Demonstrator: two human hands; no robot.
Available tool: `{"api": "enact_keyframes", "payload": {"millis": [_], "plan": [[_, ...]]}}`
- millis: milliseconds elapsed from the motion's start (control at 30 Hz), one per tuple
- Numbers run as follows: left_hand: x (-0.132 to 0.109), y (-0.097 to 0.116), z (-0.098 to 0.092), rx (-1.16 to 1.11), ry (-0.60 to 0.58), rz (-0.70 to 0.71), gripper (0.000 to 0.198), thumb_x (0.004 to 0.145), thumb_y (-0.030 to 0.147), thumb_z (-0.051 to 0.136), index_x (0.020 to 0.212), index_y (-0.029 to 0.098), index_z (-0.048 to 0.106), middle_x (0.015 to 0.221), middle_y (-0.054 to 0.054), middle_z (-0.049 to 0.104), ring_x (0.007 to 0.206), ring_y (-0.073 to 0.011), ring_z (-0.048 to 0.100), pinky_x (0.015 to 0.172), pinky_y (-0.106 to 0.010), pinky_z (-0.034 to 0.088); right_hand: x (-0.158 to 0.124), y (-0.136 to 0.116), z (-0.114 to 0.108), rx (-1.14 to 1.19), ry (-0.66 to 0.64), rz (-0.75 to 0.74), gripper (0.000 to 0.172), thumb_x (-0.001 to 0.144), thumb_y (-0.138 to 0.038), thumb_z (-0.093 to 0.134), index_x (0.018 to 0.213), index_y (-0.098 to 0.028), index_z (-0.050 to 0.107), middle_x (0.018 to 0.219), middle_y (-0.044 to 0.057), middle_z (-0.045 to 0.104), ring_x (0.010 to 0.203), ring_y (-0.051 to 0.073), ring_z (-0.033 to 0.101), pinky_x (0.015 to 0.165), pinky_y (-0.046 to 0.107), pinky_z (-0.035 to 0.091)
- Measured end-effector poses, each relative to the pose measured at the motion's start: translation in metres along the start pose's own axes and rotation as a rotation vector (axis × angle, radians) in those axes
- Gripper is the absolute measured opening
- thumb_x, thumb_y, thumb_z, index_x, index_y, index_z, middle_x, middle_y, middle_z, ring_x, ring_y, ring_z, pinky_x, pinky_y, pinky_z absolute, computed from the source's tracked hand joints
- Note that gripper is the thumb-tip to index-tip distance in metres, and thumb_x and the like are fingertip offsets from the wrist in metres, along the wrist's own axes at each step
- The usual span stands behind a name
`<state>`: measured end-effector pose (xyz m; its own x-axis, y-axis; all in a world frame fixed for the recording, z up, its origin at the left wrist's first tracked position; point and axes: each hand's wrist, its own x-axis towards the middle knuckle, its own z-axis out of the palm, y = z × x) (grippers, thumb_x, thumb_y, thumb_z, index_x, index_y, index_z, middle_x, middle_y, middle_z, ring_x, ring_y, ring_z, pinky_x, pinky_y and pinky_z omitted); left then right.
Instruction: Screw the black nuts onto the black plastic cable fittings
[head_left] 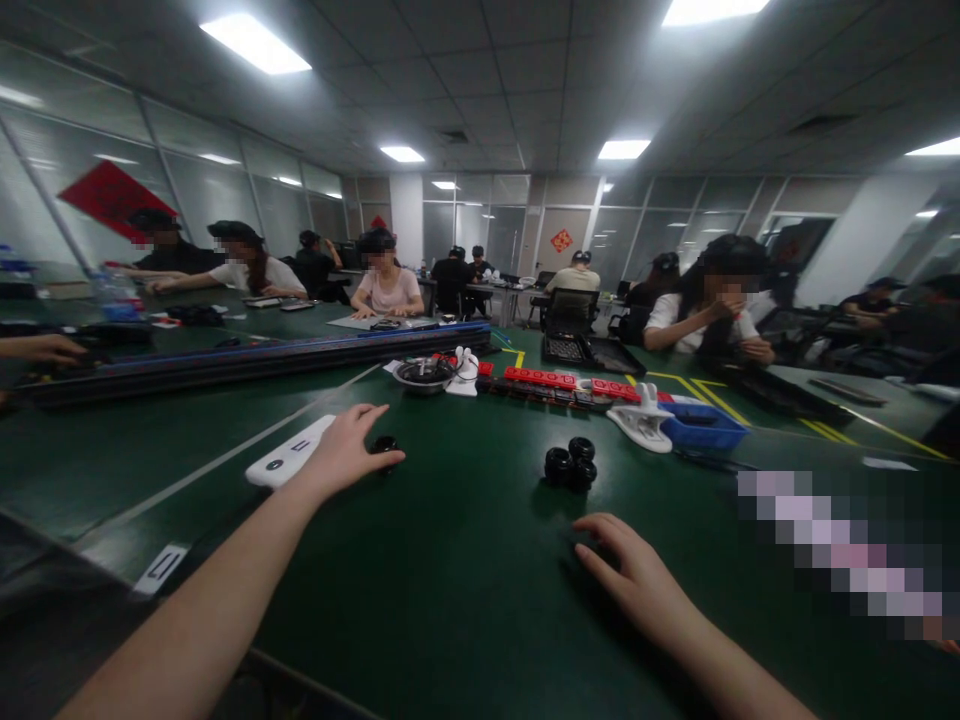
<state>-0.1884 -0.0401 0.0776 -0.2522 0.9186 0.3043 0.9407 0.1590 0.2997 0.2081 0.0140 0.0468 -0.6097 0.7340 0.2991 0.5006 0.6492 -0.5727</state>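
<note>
Wheel (385,442) just beside the spread left hand (341,447), perhaps in contact.

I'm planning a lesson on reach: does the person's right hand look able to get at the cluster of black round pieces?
Probably yes: the right hand is just short of the black round pieces, with nothing visible blocking the green tabletop between them.
</note>
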Motion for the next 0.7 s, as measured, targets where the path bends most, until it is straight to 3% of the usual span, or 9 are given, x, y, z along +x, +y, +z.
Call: {"api": "enact_keyframes", "payload": {"millis": [67,133,200,300,333,433,533,633,700], "plan": [[-0.007,0.019,0.001,-0.006,0.172,0.094,0.074,0.072,0.059,0.052,0.131,0.018,0.033,0.126,-0.012,0.037,0.115,-0.0316,0.036,0.096,-0.044,0.03,0.0,-0.001,0.0,0.003,-0.006,0.008,0.019,0.082,-0.03,0.049,0.097,-0.023,0.059,0.098,0.006,0.06,0.089,0.023,0.059,0.077,0.038,0.05],[-0.017,0.04,0.008,-0.046,0.24,0.213,0.067,0.075,0.056,0.051,0.129,0.019,0.035,0.123,-0.011,0.04,0.114,-0.0303,0.037,0.095,-0.044,0.031,0.0,-0.003,-0.001,0.008,-0.009,0.015,0.019,0.082,-0.03,0.049,0.096,-0.022,0.059,0.098,0.006,0.06,0.09,0.023,0.058,0.079,0.038,0.05],[-0.028,0.062,0.02,-0.104,0.146,0.367,0.062,0.077,0.05,0.053,0.128,0.02,0.037,0.122,-0.01,0.043,0.113,-0.03,0.038,0.096,-0.044,0.031,0.0,-0.004,-0.001,0.014,0.004,0.021,0.019,0.082,-0.029,0.048,0.096,-0.022,0.059,0.097,0.007,0.061,0.089,0.023,0.058,0.078,0.038,0.05],[-0.041,0.096,0.041,-0.16,-0.19,0.664,0.059,0.074,0.043,0.06,0.127,0.026,0.04,0.126,-0.008,0.043,0.115,-0.0288,0.038,0.099,-0.043,0.026,0.001,-0.003,0.001,0.033,0.095,0.031,0.022,0.08,-0.029,0.048,0.097,-0.021,0.058,0.095,0.007,0.062,0.084,0.022,0.059,0.073,0.037,0.051],[-0.043,0.108,0.047,-0.186,-0.254,0.731,0.06,0.073,0.042,0.061,0.127,0.027,0.041,0.127,-0.008,0.043,0.116,-0.029,0.038,0.1,-0.044,0.025,0.002,0.0,0.002,0.046,0.151,0.036,0.023,0.079,-0.03,0.049,0.098,-0.02,0.058,0.093,0.007,0.062,0.083,0.022,0.059,0.072,0.037,0.05],[-0.05,0.153,0.066,-0.294,-0.219,0.754,0.057,0.075,0.038,0.06,0.126,0.022,0.041,0.127,-0.011,0.043,0.118,-0.0289,0.036,0.099,-0.044,0.026,0.008,0.016,0.006,0.102,0.336,0.068,0.028,0.075,-0.032,0.051,0.1,-0.019,0.057,0.092,0.006,0.062,0.083,0.022,0.058,0.075,0.038,0.048],[-0.066,0.209,0.089,-0.368,-0.249,0.933,0.036,0.078,0.034,0.058,0.11,0.021,0.055,0.118,-0.009,0.051,0.111,-0.024,0.043,0.096,-0.036,0.032,0.018,0.042,0.006,0.094,0.442,0.149,0.035,0.074,-0.032,0.049,0.105,-0.017,0.053,0.096,0.008,0.059,0.086,0.023,0.056,0.08,0.041,0.044],[-0.09,0.258,0.115,-0.392,-0.406,1.271,0.026,0.082,0.032,0.051,0.104,0.019,0.058,0.121,-0.008,0.051,0.115,-0.0226,0.043,0.094,-0.033,0.035,0.033,0.069,0.0,0.082,0.521,0.285,0.038,0.075,-0.034,0.045,0.108,-0.014,0.05,0.093,0.01,0.059,0.081,0.024,0.056,0.073,0.041,0.046],[-0.102,0.277,0.128,-0.383,-0.593,1.51,0.027,0.085,0.027,0.046,0.109,0.018,0.055,0.122,-0.008,0.052,0.116,-0.0195,0.045,0.091,-0.03,0.039,0.044,0.083,-0.004,0.09,0.525,0.339,0.042,0.077,-0.037,0.046,0.111,-0.013,0.048,0.092,0.01,0.06,0.082,0.025,0.058,0.072,0.041,0.046]]}}
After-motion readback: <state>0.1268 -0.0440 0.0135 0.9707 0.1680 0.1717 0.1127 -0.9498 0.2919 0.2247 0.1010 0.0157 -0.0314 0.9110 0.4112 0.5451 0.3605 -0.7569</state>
